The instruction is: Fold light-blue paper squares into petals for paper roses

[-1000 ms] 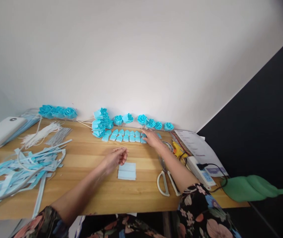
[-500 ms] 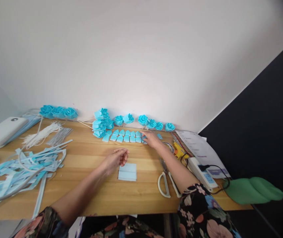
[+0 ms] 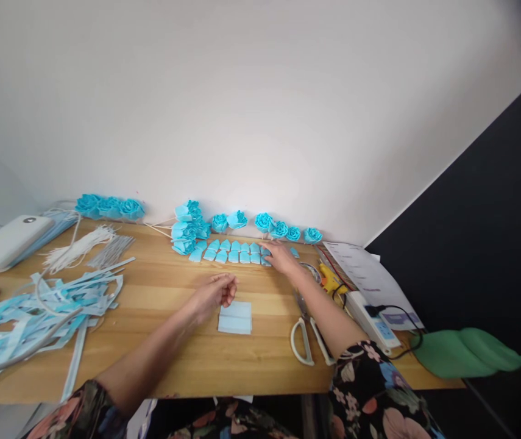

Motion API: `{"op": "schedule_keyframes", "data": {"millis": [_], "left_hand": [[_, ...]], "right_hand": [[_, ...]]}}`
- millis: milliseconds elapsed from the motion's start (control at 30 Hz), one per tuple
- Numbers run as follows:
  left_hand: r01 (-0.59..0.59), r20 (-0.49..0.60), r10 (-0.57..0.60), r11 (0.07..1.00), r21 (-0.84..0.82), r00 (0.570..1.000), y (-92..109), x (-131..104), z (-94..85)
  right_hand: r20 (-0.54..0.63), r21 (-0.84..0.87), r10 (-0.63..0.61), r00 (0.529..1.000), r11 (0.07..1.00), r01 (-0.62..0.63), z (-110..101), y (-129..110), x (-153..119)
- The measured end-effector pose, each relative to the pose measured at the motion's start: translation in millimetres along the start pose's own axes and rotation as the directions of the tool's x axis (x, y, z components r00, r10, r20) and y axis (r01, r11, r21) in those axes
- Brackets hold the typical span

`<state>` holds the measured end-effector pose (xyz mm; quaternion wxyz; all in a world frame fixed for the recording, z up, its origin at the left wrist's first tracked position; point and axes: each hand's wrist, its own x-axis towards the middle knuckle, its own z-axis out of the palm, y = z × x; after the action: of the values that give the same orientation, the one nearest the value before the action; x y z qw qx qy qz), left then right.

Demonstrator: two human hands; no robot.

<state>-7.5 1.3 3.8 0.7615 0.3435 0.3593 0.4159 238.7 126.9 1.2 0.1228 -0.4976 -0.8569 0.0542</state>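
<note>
My right hand (image 3: 281, 257) reaches to the right end of two rows of light-blue petal pieces (image 3: 233, 256), its fingers stretched out over the last ones and partly covering them. Whether a petal is between its fingertips cannot be made out. My left hand (image 3: 218, 291) is loosely curled above the wooden table (image 3: 159, 341), and nothing shows in its fingers. Just in front of that hand lies a light-blue folded sheet (image 3: 235, 318). Behind the petals, blue fabric-like roses (image 3: 264, 222) stand along the wall, with a larger bunch (image 3: 187, 228) at the rows' left end.
Scissors (image 3: 303, 342) lie by my right forearm, with a yellow glue gun (image 3: 331, 280), a power strip (image 3: 379, 323) and printed paper (image 3: 361, 268) beyond. Blue strips (image 3: 77, 299), white cords (image 3: 80, 247), grey wires (image 3: 111, 251) and a white power bank (image 3: 8, 242) fill the left.
The camera view has shifted very slightly. Both hands stay in nearly the same places, and the objects on the table have not visibly moved.
</note>
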Motion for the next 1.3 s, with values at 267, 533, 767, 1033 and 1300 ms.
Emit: {"op": "schedule_keyframes", "data": {"millis": [267, 533, 767, 1033, 1300], "left_hand": [[-0.007, 0.008, 0.007, 1.0, 0.012, 1.0, 0.4, -1.1, 0.1], [-0.014, 0.011, 0.014, 1.0, 0.009, 1.0, -3.2, 1.4, -2.3], [-0.003, 0.004, 0.003, 1.0, 0.013, 1.0, -2.0, 1.7, -1.2], [-0.006, 0.014, 0.005, 1.0, 0.008, 1.0, -3.9, 2.1, -0.9], [-0.013, 0.01, 0.012, 1.0, 0.019, 1.0, -1.9, 1.4, -1.2]], "right_hand": [[0.044, -0.017, 0.03, 0.999, 0.999, -0.029, -0.1, 2.4, 2.4], [0.064, -0.012, 0.063, 0.996, 0.998, -0.062, 2.3, 3.0, 3.3], [0.054, -0.009, 0.044, 0.998, 0.999, -0.043, -0.3, 0.5, 2.0], [0.032, -0.053, 0.001, 0.999, 0.999, 0.001, -13.7, 3.7, -1.3], [0.09, -0.085, -0.006, 0.996, 0.996, 0.014, -10.1, 4.7, 5.2]]}}
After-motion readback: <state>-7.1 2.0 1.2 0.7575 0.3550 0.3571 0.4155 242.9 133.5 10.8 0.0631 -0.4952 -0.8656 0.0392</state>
